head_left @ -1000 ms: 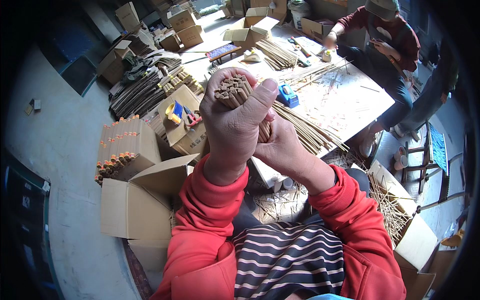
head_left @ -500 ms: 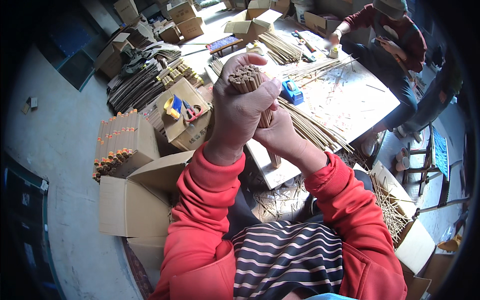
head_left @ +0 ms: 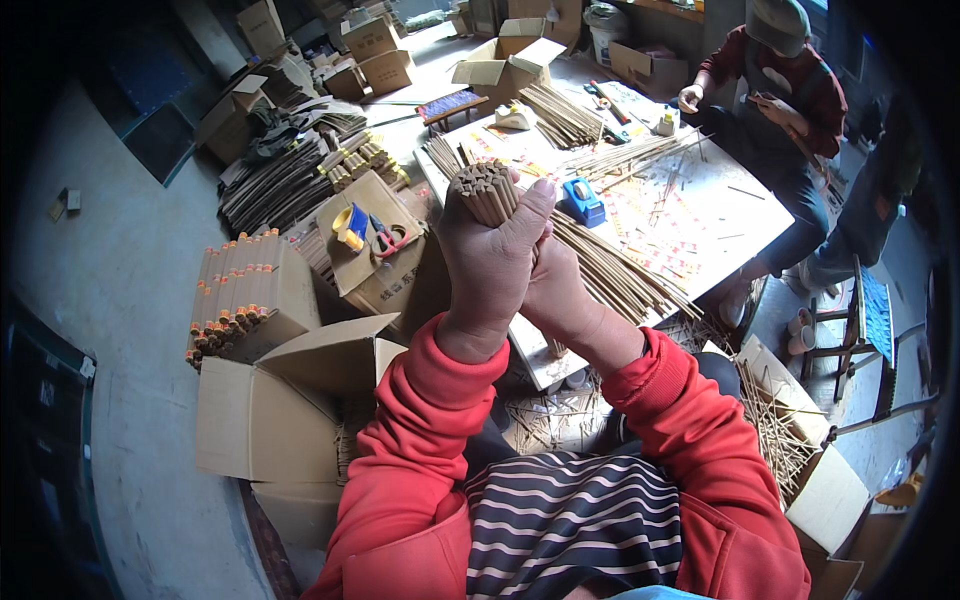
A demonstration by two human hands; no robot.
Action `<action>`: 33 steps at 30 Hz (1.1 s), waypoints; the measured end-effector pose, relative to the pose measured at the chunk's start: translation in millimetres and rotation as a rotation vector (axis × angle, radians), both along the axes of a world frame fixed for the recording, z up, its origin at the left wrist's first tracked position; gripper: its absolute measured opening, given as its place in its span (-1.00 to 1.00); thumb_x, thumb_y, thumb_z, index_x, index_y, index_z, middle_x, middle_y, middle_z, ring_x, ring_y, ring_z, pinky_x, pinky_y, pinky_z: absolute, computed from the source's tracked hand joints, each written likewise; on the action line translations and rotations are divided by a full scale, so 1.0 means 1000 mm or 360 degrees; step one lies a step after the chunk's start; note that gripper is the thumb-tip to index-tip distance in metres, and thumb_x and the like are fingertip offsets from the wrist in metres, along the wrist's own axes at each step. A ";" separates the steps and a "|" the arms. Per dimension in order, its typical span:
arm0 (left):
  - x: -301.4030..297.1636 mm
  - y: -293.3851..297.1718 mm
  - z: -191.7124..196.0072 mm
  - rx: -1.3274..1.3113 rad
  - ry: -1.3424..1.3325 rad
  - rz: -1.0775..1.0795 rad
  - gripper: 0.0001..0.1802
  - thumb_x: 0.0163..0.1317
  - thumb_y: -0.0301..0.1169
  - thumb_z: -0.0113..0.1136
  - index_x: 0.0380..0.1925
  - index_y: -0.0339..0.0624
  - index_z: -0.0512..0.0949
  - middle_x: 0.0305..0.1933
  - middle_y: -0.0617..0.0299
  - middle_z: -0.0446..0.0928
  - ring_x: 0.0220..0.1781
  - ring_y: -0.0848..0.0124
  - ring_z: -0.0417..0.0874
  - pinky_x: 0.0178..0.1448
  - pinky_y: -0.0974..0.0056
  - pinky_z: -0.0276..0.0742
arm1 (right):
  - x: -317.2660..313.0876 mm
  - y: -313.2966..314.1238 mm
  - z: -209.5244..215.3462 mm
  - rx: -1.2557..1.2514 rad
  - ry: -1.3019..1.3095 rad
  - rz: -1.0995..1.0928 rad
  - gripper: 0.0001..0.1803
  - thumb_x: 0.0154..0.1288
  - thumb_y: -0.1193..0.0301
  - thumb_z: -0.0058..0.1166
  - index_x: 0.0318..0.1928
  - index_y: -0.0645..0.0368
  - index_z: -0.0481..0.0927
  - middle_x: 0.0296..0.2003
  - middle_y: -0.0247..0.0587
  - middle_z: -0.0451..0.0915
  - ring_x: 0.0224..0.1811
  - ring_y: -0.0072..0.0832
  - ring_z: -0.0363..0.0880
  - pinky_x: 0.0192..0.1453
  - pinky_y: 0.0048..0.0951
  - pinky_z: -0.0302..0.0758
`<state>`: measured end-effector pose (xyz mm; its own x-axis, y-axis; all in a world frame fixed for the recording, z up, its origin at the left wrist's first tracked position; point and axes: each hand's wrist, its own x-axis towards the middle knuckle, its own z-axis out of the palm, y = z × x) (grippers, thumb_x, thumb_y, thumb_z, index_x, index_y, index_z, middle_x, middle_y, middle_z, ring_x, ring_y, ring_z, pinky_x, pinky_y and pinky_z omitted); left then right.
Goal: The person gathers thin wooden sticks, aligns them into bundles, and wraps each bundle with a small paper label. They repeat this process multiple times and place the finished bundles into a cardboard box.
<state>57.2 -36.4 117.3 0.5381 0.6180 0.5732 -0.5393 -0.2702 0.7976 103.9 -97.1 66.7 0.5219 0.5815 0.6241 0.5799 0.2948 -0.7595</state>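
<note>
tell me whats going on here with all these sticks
A person in a red jacket holds a bundle of thin brown sticks upright in front of them. The left hand wraps around the bundle, thumb pressed up its side, and the right hand closes on it lower down. More sticks lie on the white table beyond, by a blue tape dispenser. Another person sits at the far side. Open boxes stand on the floor.

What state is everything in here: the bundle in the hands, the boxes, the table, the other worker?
bundle of brown sticks: upright, gripped.
left hand: closed around bundle.
right hand: behind left, supporting bundle.
cardboard box: flaps open.
blue tape dispenser: resting on table.
table: strewn with sticks.
seated person: working at table.
</note>
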 end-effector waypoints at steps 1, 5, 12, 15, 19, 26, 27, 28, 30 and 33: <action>-0.005 -0.002 0.006 -0.0008 0.0020 -0.0030 -0.77 0.05 -0.60 0.24 -0.31 -0.31 0.41 -0.55 0.23 0.45 -0.60 0.52 0.47 -0.48 0.44 0.46 | -0.005 -0.004 0.002 0.0036 0.0237 0.0121 -0.38 0.00 0.28 0.27 0.08 0.17 0.37 -0.19 -0.07 0.57 -0.14 -0.35 0.58 -0.07 -0.43 0.45; -0.024 -0.008 0.029 -0.0312 0.0011 -0.0549 -0.78 0.01 -0.47 0.32 -0.43 -0.26 0.45 -0.61 0.30 0.44 -0.62 0.57 0.46 -0.51 0.46 0.40 | -0.005 -0.015 0.008 -0.0169 0.0430 0.0459 -0.47 -0.05 0.38 0.23 -0.02 0.20 0.40 -0.26 -0.05 0.58 -0.18 -0.25 0.59 -0.08 -0.41 0.45; -0.032 -0.020 0.040 -0.0311 -0.0006 -0.0621 -0.84 0.04 -0.51 0.27 -0.44 -0.25 0.45 -0.59 0.28 0.44 -0.61 0.54 0.48 -0.50 0.46 0.42 | -0.023 -0.030 0.021 -0.0139 0.0147 0.0074 -0.56 -0.01 0.40 0.16 -0.06 0.20 0.40 -0.29 0.03 0.57 -0.22 -0.08 0.58 -0.13 -0.31 0.48; -0.033 -0.028 0.037 -0.0352 -0.0101 -0.0454 -0.82 0.03 -0.54 0.27 -0.41 -0.23 0.43 -0.58 0.27 0.45 -0.58 0.52 0.50 -0.45 0.44 0.47 | -0.024 -0.032 0.015 -0.0201 0.0060 -0.0035 -0.61 0.02 0.40 0.12 -0.09 0.19 0.40 -0.30 0.09 0.56 -0.23 0.00 0.55 -0.16 -0.24 0.49; -0.038 -0.029 0.042 -0.0358 -0.0242 -0.0512 -0.79 0.04 -0.56 0.26 -0.36 -0.23 0.41 -0.56 0.23 0.47 -0.58 0.49 0.51 -0.44 0.42 0.48 | -0.030 -0.040 0.019 -0.0134 -0.0070 -0.0119 -0.72 0.04 0.39 0.11 -0.26 0.22 0.39 -0.43 0.12 0.53 -0.30 0.05 0.53 -0.27 -0.19 0.48; -0.042 -0.007 0.045 -0.0513 -0.0224 -0.0805 -0.77 0.04 -0.60 0.17 -0.27 -0.24 0.40 -0.56 0.24 0.42 -0.64 0.48 0.45 -0.54 0.37 0.45 | -0.032 -0.061 0.039 -0.0586 0.0214 0.0236 -0.72 0.00 0.39 0.14 -0.31 0.28 0.42 -0.57 -0.04 0.51 -0.48 -0.21 0.54 -0.36 -0.28 0.43; -0.043 -0.007 0.044 -0.0527 -0.0192 -0.0940 -0.77 0.04 -0.59 0.17 -0.27 -0.24 0.41 -0.57 0.24 0.42 -0.64 0.48 0.45 -0.54 0.36 0.45 | -0.026 -0.058 0.033 -0.0626 0.0280 0.0402 -0.66 -0.02 0.35 0.19 -0.30 0.30 0.42 -0.59 -0.16 0.49 -0.51 -0.36 0.51 -0.37 -0.32 0.44; -0.043 -0.006 0.043 -0.0541 -0.0159 -0.1075 -0.76 0.04 -0.58 0.17 -0.26 -0.23 0.41 -0.58 0.24 0.41 -0.64 0.48 0.45 -0.55 0.36 0.45 | -0.028 -0.062 0.036 -0.0710 0.0450 0.0508 -0.65 -0.02 0.34 0.20 -0.30 0.31 0.41 -0.59 -0.16 0.48 -0.50 -0.37 0.51 -0.36 -0.33 0.44; -0.042 -0.001 0.039 -0.0569 -0.0074 -0.1087 -0.76 0.03 -0.56 0.17 -0.26 -0.21 0.42 -0.61 0.24 0.41 -0.66 0.47 0.44 -0.56 0.35 0.44 | -0.034 -0.070 0.046 -0.0879 0.0781 0.0721 -0.62 -0.02 0.31 0.20 -0.31 0.33 0.40 -0.59 -0.17 0.48 -0.50 -0.38 0.50 -0.34 -0.33 0.45; -0.032 -0.002 0.033 -0.0663 0.0073 -0.0716 -0.80 0.03 -0.55 0.16 -0.30 -0.23 0.42 -0.63 0.23 0.41 -0.70 0.47 0.44 -0.59 0.36 0.46 | -0.036 -0.053 0.013 -0.0662 0.0463 0.0225 -0.68 -0.03 0.41 0.17 -0.31 0.31 0.39 -0.62 -0.17 0.47 -0.61 -0.44 0.48 -0.48 -0.40 0.43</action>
<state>25.1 -37.9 150.2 0.8166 0.4915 0.3026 -0.4907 0.3151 0.8123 67.9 -150.3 79.6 0.5376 0.8266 0.1665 0.3042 -0.0060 -0.9526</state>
